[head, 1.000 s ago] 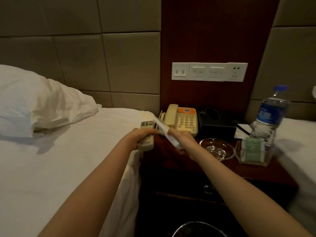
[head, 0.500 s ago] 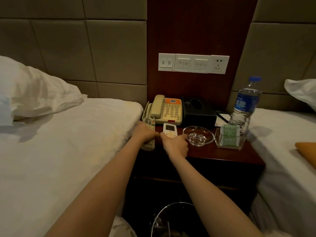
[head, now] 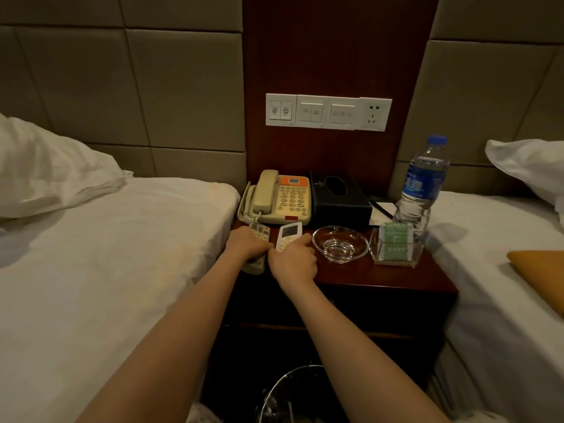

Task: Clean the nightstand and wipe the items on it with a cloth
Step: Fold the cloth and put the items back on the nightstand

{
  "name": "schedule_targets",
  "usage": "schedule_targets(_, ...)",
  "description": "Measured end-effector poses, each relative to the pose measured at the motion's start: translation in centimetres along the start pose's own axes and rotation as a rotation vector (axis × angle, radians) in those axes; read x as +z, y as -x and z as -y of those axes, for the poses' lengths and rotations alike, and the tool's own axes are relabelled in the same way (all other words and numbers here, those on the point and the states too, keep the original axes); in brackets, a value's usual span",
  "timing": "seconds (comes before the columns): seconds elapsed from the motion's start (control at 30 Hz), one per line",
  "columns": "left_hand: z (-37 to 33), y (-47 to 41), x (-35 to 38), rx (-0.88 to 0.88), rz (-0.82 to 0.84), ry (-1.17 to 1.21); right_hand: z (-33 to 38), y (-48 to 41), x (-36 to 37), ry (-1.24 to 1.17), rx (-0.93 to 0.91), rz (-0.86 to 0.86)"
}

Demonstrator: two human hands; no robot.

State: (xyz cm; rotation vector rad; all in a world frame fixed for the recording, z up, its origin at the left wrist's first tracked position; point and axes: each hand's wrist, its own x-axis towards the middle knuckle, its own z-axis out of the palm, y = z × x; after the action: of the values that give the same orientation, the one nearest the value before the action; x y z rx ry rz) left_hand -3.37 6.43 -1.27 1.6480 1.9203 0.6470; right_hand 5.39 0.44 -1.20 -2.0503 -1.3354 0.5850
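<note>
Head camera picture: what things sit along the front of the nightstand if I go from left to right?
Grey remote → white remote → glass dish → clear holder of green packets.

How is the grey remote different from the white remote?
The grey remote has coloured buttons on top; the white remote has a dark screen there. The left hand grips the grey remote; the right hand covers the white remote's lower end. Both are button remotes lying in front of the telephone.
</note>
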Motion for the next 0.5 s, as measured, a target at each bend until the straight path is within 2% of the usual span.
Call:
schedule_targets(0.2, 0.6, -1.3, 0.7, -0.044, 0.001, 0.007, 0.3, -0.7, -0.4, 0.29, -0.064, 0.044)
schedule_targets(0.5, 0.6, -1.5, 1.1, -0.104, 0.012, -0.057, 0.6, -0.9, -1.2, 0.465, -0.166, 0.045)
